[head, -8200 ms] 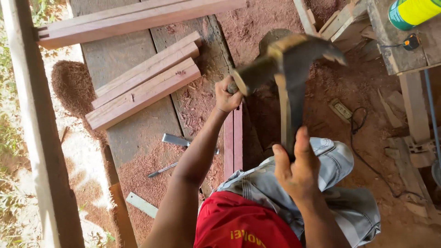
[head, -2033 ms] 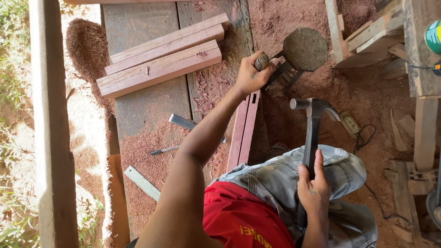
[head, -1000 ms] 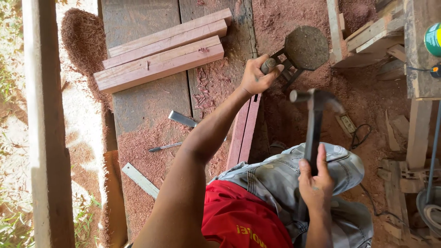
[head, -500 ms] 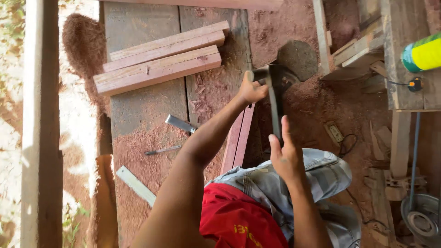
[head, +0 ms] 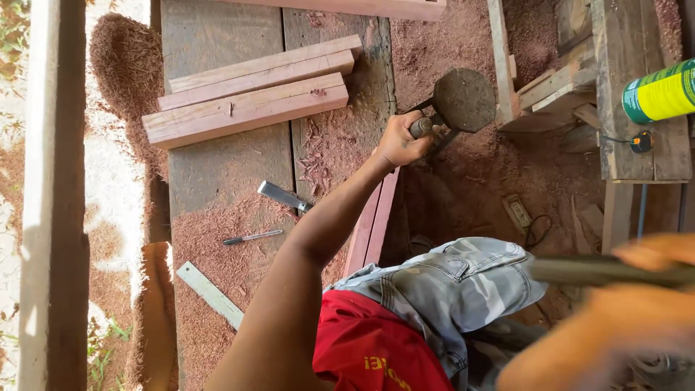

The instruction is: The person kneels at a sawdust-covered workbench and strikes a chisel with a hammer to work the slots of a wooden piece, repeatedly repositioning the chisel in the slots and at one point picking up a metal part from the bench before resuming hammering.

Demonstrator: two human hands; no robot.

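Note:
My left hand (head: 400, 142) is closed round the handle of a chisel (head: 422, 127) set against the top end of a pair of reddish wooden slats (head: 373, 217) that stand at the workbench edge. Close to the camera at the lower right, my right hand (head: 615, 326) is blurred. It grips a dark hammer handle (head: 601, 271) lying almost level; the hammer's head is out of view. A round grey disc (head: 464, 98) sits just beyond the chisel.
Three pale wooden blocks (head: 246, 94) lie on the plank bench (head: 210, 174), with a second chisel (head: 284, 196), a thin metal tool (head: 252, 237) and a steel ruler (head: 211, 293) among red sawdust. A green and yellow can (head: 662, 90) rests on timber at right.
Half a second ago the hammer was down at the chisel by my left hand. Now my right hand has swung it back to the lower right, near the camera. My left hand stays put.

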